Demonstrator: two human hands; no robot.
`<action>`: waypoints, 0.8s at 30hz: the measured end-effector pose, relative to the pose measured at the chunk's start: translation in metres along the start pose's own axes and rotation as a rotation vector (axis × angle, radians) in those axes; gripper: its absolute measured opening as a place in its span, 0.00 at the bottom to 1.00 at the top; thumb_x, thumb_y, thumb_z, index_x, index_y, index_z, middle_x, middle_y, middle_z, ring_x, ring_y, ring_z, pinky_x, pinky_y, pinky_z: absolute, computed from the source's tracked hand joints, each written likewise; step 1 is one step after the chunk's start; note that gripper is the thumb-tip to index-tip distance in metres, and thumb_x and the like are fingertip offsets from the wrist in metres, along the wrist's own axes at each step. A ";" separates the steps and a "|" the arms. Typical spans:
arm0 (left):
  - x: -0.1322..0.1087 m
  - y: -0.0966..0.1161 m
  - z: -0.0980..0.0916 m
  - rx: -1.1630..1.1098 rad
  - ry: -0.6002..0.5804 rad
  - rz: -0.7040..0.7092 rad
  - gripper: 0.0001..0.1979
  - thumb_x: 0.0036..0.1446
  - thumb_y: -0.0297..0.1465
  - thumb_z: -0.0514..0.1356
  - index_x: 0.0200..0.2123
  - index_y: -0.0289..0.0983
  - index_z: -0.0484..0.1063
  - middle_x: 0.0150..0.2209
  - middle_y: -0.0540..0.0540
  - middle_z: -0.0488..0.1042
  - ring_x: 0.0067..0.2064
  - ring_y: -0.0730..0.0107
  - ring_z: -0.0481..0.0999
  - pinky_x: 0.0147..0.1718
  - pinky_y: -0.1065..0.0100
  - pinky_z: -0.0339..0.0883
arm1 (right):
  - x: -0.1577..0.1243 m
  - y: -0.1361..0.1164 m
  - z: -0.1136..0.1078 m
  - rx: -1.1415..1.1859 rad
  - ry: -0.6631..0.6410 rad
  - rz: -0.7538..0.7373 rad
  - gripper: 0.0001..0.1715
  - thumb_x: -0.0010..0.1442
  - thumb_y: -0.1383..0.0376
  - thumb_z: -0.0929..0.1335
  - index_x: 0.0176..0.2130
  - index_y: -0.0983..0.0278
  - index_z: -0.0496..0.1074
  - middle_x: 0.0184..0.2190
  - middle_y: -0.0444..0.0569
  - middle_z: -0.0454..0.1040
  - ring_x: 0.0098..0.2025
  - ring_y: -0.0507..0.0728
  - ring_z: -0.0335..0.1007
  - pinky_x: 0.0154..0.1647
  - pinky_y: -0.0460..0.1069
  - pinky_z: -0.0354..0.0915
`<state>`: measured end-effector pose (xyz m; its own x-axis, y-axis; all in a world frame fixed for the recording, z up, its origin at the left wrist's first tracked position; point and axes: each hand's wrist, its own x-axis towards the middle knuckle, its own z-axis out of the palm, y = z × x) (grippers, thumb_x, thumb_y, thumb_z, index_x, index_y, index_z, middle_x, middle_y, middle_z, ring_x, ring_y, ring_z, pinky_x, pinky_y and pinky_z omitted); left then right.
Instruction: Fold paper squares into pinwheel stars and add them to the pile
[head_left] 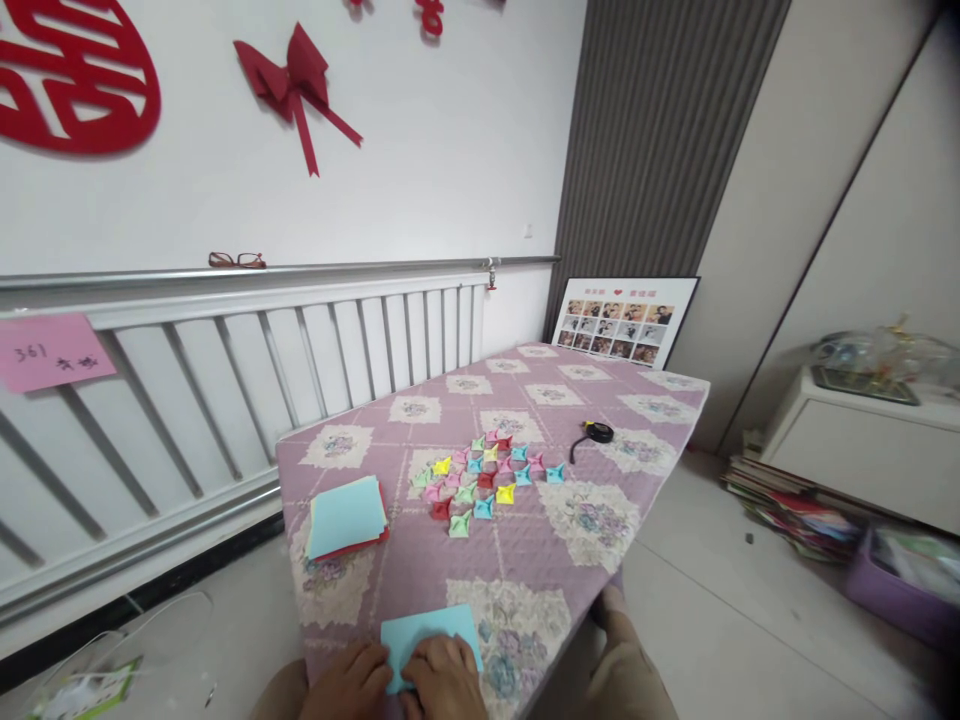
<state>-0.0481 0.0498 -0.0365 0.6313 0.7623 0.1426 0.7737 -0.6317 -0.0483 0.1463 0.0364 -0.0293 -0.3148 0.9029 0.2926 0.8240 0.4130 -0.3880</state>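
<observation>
A light blue sheet of paper (429, 627) lies on the flowered tablecloth at the near edge of the table. My left hand (351, 682) is at its left edge, fingers close together and touching the paper. On the sheet's lower part rests my right hand (444, 678), its fingers bent and pressed together at the paper's near edge. Up and to the left sits a stack of coloured paper (347, 517), light blue on top with red beneath. Several small folded paper pieces (486, 480) in pink, yellow, green, blue and red stand in rows mid-table.
A black tape measure (598, 432) lies right of the folded pieces. A white radiator (375, 345) runs along the table's left side. A photo board (626, 320) leans beyond the far end. A white cabinet (870, 440) stands at the right.
</observation>
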 end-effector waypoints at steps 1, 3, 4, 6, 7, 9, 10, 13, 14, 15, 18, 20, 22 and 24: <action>0.001 0.000 0.001 0.027 -0.026 0.015 0.18 0.57 0.18 0.54 0.45 0.42 0.71 0.50 0.50 0.74 0.51 0.67 0.72 0.53 0.68 0.64 | 0.000 0.000 -0.001 -0.001 0.003 -0.002 0.08 0.53 0.61 0.72 0.35 0.54 0.71 0.37 0.41 0.73 0.43 0.56 0.66 0.55 0.55 0.53; 0.001 0.000 0.000 0.060 -0.074 0.038 0.19 0.57 0.18 0.54 0.47 0.43 0.71 0.52 0.50 0.73 0.52 0.65 0.71 0.53 0.66 0.64 | 0.000 -0.002 -0.001 -0.002 0.001 0.013 0.07 0.53 0.62 0.71 0.35 0.54 0.71 0.37 0.40 0.73 0.44 0.56 0.66 0.55 0.55 0.52; 0.001 0.000 -0.001 0.065 -0.095 0.038 0.19 0.58 0.18 0.54 0.48 0.43 0.70 0.52 0.50 0.72 0.52 0.65 0.71 0.52 0.66 0.64 | 0.000 -0.002 -0.002 -0.002 -0.002 0.025 0.07 0.52 0.63 0.71 0.35 0.54 0.71 0.37 0.40 0.73 0.44 0.56 0.66 0.56 0.56 0.51; 0.001 0.001 -0.005 0.045 -0.125 0.017 0.19 0.59 0.19 0.53 0.49 0.43 0.70 0.53 0.49 0.72 0.53 0.65 0.71 0.52 0.66 0.65 | 0.000 -0.003 -0.001 0.001 -0.009 0.042 0.08 0.52 0.64 0.72 0.35 0.55 0.72 0.38 0.40 0.73 0.45 0.56 0.66 0.56 0.56 0.50; 0.001 0.001 -0.007 0.023 -0.137 0.002 0.18 0.59 0.19 0.53 0.49 0.43 0.70 0.53 0.49 0.72 0.53 0.65 0.71 0.52 0.66 0.65 | 0.000 -0.004 -0.001 0.003 -0.011 0.046 0.08 0.51 0.64 0.72 0.35 0.55 0.72 0.38 0.40 0.73 0.45 0.56 0.66 0.57 0.56 0.50; 0.003 0.003 -0.013 -0.028 -0.173 -0.011 0.18 0.60 0.20 0.53 0.50 0.42 0.70 0.54 0.47 0.71 0.55 0.64 0.70 0.52 0.65 0.64 | 0.000 -0.004 0.000 0.008 -0.008 0.045 0.09 0.51 0.64 0.72 0.35 0.54 0.72 0.38 0.40 0.73 0.45 0.56 0.66 0.57 0.56 0.50; 0.004 0.004 -0.016 -0.051 -0.193 -0.018 0.18 0.60 0.21 0.53 0.50 0.42 0.70 0.55 0.46 0.70 0.55 0.63 0.69 0.53 0.64 0.64 | 0.000 -0.003 0.001 0.010 -0.004 0.043 0.09 0.51 0.64 0.72 0.35 0.54 0.72 0.38 0.39 0.73 0.45 0.56 0.66 0.57 0.56 0.50; 0.007 0.008 -0.025 -0.092 -0.236 -0.064 0.19 0.60 0.21 0.51 0.52 0.41 0.69 0.54 0.45 0.71 0.55 0.63 0.69 0.54 0.63 0.62 | 0.000 -0.002 0.002 0.008 0.007 0.034 0.09 0.51 0.64 0.72 0.35 0.54 0.72 0.38 0.40 0.73 0.45 0.56 0.66 0.57 0.56 0.51; 0.009 0.010 -0.028 -0.099 -0.240 -0.080 0.20 0.60 0.21 0.50 0.52 0.42 0.69 0.54 0.45 0.71 0.55 0.64 0.69 0.54 0.62 0.62 | 0.000 -0.002 0.002 0.007 0.010 0.031 0.09 0.51 0.64 0.72 0.35 0.55 0.72 0.38 0.40 0.73 0.45 0.56 0.66 0.56 0.56 0.51; 0.010 0.011 -0.029 -0.103 -0.243 -0.087 0.20 0.60 0.21 0.50 0.52 0.42 0.69 0.54 0.45 0.71 0.55 0.64 0.69 0.54 0.62 0.62 | 0.000 -0.001 0.003 0.006 0.012 0.029 0.08 0.51 0.64 0.72 0.35 0.55 0.72 0.38 0.40 0.73 0.44 0.56 0.66 0.56 0.56 0.52; 0.014 0.014 -0.032 -0.103 -0.273 -0.063 0.22 0.59 0.20 0.50 0.54 0.42 0.68 0.56 0.44 0.69 0.57 0.62 0.68 0.54 0.61 0.63 | -0.001 -0.001 0.003 0.017 0.010 0.033 0.07 0.52 0.63 0.72 0.35 0.55 0.72 0.38 0.40 0.73 0.44 0.56 0.66 0.57 0.56 0.52; 0.016 0.013 -0.032 -0.102 -0.294 -0.048 0.23 0.58 0.20 0.51 0.55 0.41 0.67 0.56 0.43 0.69 0.58 0.61 0.67 0.54 0.60 0.63 | -0.001 -0.001 0.004 0.032 -0.001 0.038 0.08 0.53 0.61 0.72 0.36 0.54 0.73 0.38 0.40 0.74 0.44 0.56 0.67 0.57 0.57 0.52; 0.016 0.012 -0.030 -0.105 -0.316 -0.048 0.23 0.58 0.20 0.51 0.55 0.41 0.67 0.57 0.43 0.68 0.58 0.60 0.67 0.54 0.60 0.64 | -0.001 0.000 0.005 0.044 -0.022 0.041 0.08 0.53 0.59 0.72 0.37 0.54 0.73 0.38 0.41 0.74 0.44 0.56 0.67 0.57 0.57 0.53; 0.015 0.009 -0.027 -0.108 -0.343 -0.055 0.24 0.58 0.21 0.51 0.56 0.42 0.67 0.57 0.43 0.68 0.57 0.60 0.68 0.54 0.61 0.64 | -0.001 0.002 0.008 0.043 -0.037 0.048 0.09 0.53 0.58 0.72 0.37 0.54 0.73 0.39 0.41 0.74 0.44 0.56 0.66 0.58 0.58 0.53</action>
<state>-0.0333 0.0521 -0.0086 0.5841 0.7871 -0.1984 0.8086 -0.5856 0.0574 0.1446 0.0369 -0.0369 -0.2932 0.9253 0.2406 0.8178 0.3731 -0.4382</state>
